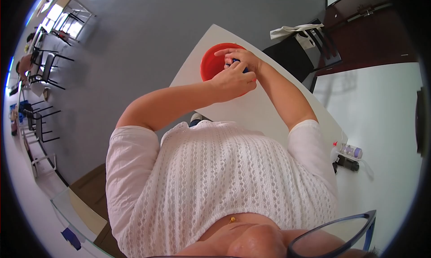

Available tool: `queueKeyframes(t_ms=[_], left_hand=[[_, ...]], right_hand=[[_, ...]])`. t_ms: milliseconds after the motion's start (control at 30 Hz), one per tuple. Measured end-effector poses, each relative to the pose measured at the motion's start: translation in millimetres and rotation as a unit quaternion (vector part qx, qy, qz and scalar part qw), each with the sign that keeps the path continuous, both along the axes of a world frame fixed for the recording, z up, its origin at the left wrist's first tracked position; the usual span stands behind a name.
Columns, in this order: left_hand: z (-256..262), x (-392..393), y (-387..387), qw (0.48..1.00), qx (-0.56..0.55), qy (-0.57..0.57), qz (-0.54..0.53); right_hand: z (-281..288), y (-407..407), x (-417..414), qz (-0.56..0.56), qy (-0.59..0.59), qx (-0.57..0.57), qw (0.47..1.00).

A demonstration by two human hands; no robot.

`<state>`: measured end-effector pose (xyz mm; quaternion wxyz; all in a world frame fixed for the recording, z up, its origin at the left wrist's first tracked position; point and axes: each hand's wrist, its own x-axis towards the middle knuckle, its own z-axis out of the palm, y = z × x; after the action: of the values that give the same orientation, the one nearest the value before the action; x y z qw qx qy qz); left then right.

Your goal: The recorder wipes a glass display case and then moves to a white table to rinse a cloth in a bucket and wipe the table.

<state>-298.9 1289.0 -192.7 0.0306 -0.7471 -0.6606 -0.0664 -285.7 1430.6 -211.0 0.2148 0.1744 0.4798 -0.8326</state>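
Note:
My left hand reaches across over the near rim of a red plastic basin, its fingers curled on a small dark blue object. From the right, my right hand meets it above the basin, index finger stretched out to the left and other fingers bent against the same object. Most of the blue object is hidden by the fingers, so its kind cannot be told. Underneath, the basin stands on a white table near its far corner. What lies inside the basin is partly covered by my hands.
Beyond the table's right edge stands a black chair with a white cloth over it. To my right are a black bottle, a purple-banded bottle and a red-capped bottle. Chairs, tables and a person line the left side.

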Motion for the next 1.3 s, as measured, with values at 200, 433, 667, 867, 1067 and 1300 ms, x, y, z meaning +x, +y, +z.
queueKeyframes(t_ms=[200,433,667,867,1067,1300], left_hand=[[-11,5,6,0.993,0.079,0.073,-0.043],[-11,5,12,0.984,0.115,0.115,-0.071],[-11,-5,16,0.974,0.148,0.151,-0.075],[-8,-11,15,0.97,0.131,0.186,-0.084],[-26,-12,6,0.976,0.077,0.196,-0.063],[-9,-6,12,0.963,0.062,0.238,-0.108]], right_hand=[[2,6,-5,0.089,-0.011,0.102,0.991],[3,11,-13,0.181,0.018,0.241,0.953],[6,12,-29,0.204,0.009,0.295,0.934],[14,6,-36,0.224,0.03,0.36,0.905],[21,-10,-35,0.221,0.078,0.437,0.869],[16,4,-22,0.182,0.042,0.448,0.874]])
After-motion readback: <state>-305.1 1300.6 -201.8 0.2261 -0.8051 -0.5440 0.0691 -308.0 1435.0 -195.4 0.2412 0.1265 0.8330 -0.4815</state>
